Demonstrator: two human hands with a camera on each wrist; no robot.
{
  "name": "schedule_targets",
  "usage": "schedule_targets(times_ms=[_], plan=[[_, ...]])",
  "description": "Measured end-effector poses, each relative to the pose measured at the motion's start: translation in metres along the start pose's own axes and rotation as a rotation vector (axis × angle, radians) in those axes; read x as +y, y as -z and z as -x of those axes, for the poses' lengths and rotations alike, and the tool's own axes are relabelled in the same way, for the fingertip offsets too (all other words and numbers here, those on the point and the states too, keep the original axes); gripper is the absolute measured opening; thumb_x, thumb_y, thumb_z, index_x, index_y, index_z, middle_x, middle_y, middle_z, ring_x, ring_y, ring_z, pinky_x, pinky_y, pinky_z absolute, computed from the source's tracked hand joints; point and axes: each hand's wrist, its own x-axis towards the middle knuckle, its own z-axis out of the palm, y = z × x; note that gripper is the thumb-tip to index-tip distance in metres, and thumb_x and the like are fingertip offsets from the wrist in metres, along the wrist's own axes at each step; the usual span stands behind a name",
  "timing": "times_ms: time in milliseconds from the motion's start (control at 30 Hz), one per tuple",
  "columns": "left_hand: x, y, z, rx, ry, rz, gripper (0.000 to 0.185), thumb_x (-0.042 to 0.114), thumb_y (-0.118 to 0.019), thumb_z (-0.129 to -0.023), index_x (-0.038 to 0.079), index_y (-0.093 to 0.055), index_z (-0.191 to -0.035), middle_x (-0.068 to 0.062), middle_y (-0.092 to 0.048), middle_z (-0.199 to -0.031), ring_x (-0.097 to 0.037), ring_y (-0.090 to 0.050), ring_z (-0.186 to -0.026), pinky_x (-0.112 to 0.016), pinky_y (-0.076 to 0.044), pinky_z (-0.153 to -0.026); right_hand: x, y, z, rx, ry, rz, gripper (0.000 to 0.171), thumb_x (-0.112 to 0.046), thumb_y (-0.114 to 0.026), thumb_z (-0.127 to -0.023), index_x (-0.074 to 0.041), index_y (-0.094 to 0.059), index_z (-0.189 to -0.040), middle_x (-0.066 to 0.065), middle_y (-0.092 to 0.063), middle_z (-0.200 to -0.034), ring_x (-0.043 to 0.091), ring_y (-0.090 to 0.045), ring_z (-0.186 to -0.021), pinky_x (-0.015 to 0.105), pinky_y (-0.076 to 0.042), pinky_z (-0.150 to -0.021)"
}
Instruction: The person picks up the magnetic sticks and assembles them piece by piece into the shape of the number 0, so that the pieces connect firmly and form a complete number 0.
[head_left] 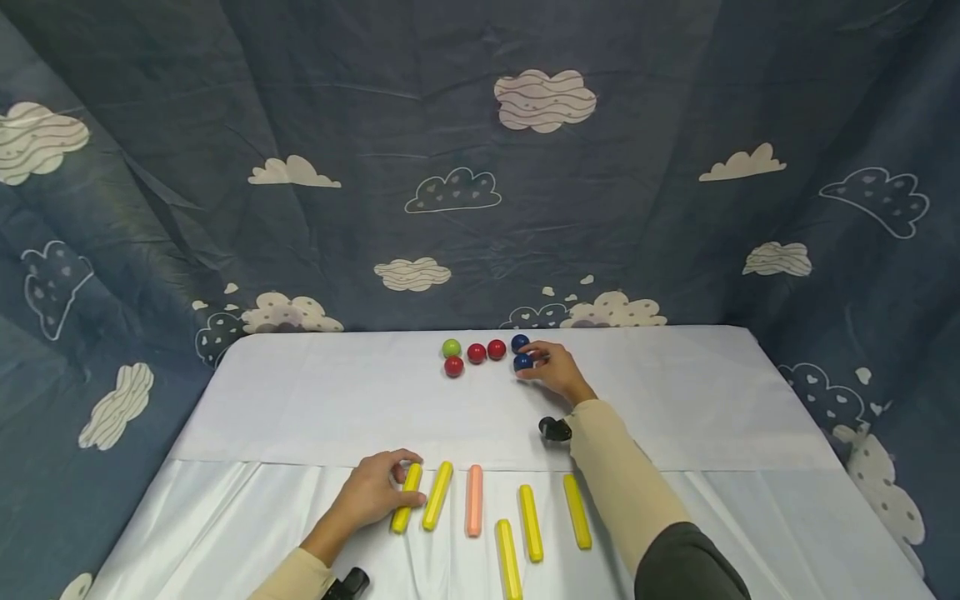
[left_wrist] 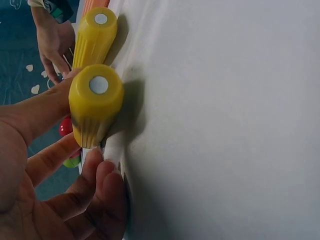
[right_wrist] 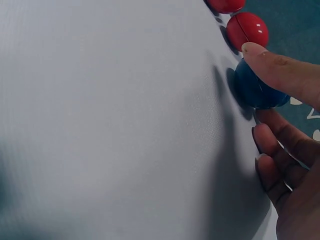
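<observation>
In the head view my left hand (head_left: pixel 378 490) holds the leftmost yellow stick (head_left: pixel 401 518) between thumb and fingers. The left wrist view shows that ribbed yellow stick (left_wrist: pixel 95 107) end-on, a pale round spot on its end. At the far part of the table, my right hand (head_left: pixel 557 372) pinches a glossy blue ball (head_left: pixel 522 362). Its thumb (right_wrist: pixel 270 65) lies over the ball (right_wrist: pixel 247 82) in the right wrist view, fingers on the other side. A second blue ball (head_left: pixel 519 342) sits just behind. Left of these lie three red balls (head_left: pixel 476 354) and a green ball (head_left: pixel 451 348).
Another yellow stick (head_left: pixel 438 496) lies right of my left hand, then a salmon-pink stick (head_left: pixel 474 500). More yellow sticks (head_left: pixel 531 523) are spread toward my right forearm. A white cloth (head_left: pixel 300 408) covers the table, and a dark cloud-patterned curtain (head_left: pixel 360 100) hangs behind.
</observation>
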Motion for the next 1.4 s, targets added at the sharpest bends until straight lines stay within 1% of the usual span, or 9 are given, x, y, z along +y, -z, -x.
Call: schedule_targets(times_ms=[133, 400, 600, 767, 833, 933, 1167, 1267, 1400], plan=[[-0.001, -0.001, 0.000, -0.003, 0.000, 0.005, 0.047, 0.026, -0.087, -0.069, 0.017, -0.067, -0.111, 0.004, -0.049, -0.071, -0.011, -0.043, -0.057, -0.025, -0.035, -0.050, -0.001, -0.001, 0.001, 0.020, 0.007, -0.005, 0.041, -0.009, -0.081, -0.076, -0.010, -0.068, -0.115, 0.014, -0.064, -0.107, 0.025, -0.050, -0.087, 0.033, -0.039, -0.075], [0.000, 0.000, 0.000, -0.011, -0.026, 0.027, 0.041, 0.013, -0.082, -0.072, 0.017, -0.069, -0.111, 0.004, -0.051, -0.072, -0.011, -0.045, -0.058, -0.024, -0.037, -0.048, 0.001, -0.003, 0.002, 0.061, 0.023, 0.011, 0.035, -0.007, -0.080, -0.077, -0.008, -0.068, -0.110, 0.011, -0.063, -0.098, 0.023, -0.049, -0.085, 0.032, -0.038, -0.075], [0.002, 0.002, 0.001, -0.019, -0.035, 0.019, 0.041, 0.008, -0.078, -0.074, 0.016, -0.068, -0.113, 0.003, -0.052, -0.074, -0.011, -0.046, -0.060, -0.024, -0.039, -0.049, 0.001, -0.002, 0.003, 0.043, 0.006, 0.017, 0.033, -0.006, -0.077, -0.080, -0.007, -0.064, -0.111, 0.011, -0.061, -0.100, 0.024, -0.049, -0.088, 0.033, -0.039, -0.078], [0.003, 0.006, -0.001, -0.006, -0.055, -0.020, 0.037, 0.006, -0.078, -0.073, 0.014, -0.068, -0.107, 0.004, -0.054, -0.075, -0.011, -0.047, -0.061, -0.024, -0.041, -0.052, 0.000, -0.001, 0.004, 0.018, -0.015, 0.029, 0.033, -0.007, -0.074, -0.083, -0.007, -0.061, -0.114, 0.012, -0.058, -0.101, 0.025, -0.049, -0.092, 0.035, -0.040, -0.083], [0.004, 0.008, -0.002, -0.005, -0.050, -0.030, 0.034, 0.005, -0.078, -0.073, 0.013, -0.068, -0.105, 0.005, -0.055, -0.075, -0.010, -0.048, -0.062, -0.025, -0.041, -0.052, 0.000, 0.000, 0.005, 0.009, -0.021, 0.026, 0.033, -0.006, -0.074, -0.084, -0.007, -0.061, -0.115, 0.012, -0.057, -0.100, 0.026, -0.049, -0.092, 0.036, -0.040, -0.083], [0.007, 0.012, -0.004, -0.008, -0.043, -0.045, 0.032, 0.006, -0.077, -0.075, 0.011, -0.069, -0.107, 0.005, -0.058, -0.077, -0.011, -0.049, -0.065, -0.026, -0.043, -0.055, 0.000, 0.000, 0.005, 0.003, -0.027, 0.020, 0.033, -0.006, -0.073, -0.084, -0.007, -0.061, -0.115, 0.011, -0.057, -0.099, 0.025, -0.049, -0.092, 0.035, -0.040, -0.082], [0.012, 0.023, -0.019, -0.039, -0.072, -0.065, 0.029, 0.005, -0.070, -0.085, 0.003, -0.068, -0.113, -0.004, -0.065, -0.095, -0.015, -0.056, -0.082, -0.034, -0.048, -0.071, 0.000, -0.001, 0.006, 0.003, -0.026, 0.020, 0.033, -0.006, -0.073, -0.084, -0.008, -0.061, -0.115, 0.011, -0.056, -0.098, 0.025, -0.049, -0.092, 0.035, -0.039, -0.082], [0.015, 0.027, -0.030, -0.054, -0.068, -0.066, 0.028, 0.006, -0.068, -0.087, 0.005, -0.067, -0.115, -0.005, -0.065, -0.099, -0.015, -0.056, -0.083, -0.035, -0.048, -0.073, -0.001, -0.001, 0.006, 0.003, -0.030, 0.024, 0.033, -0.007, -0.073, -0.084, -0.008, -0.060, -0.115, 0.011, -0.056, -0.098, 0.025, -0.049, -0.092, 0.036, -0.039, -0.083], [0.020, 0.031, -0.045, -0.052, -0.117, -0.108, 0.027, 0.009, -0.068, -0.089, 0.011, -0.067, -0.116, -0.004, -0.064, -0.100, -0.016, -0.055, -0.085, -0.038, -0.047, -0.080, -0.001, -0.002, 0.007, 0.009, -0.033, 0.024, 0.033, -0.007, -0.073, -0.085, -0.008, -0.060, -0.115, 0.011, -0.057, -0.100, 0.026, -0.049, -0.093, 0.036, -0.040, -0.084]])
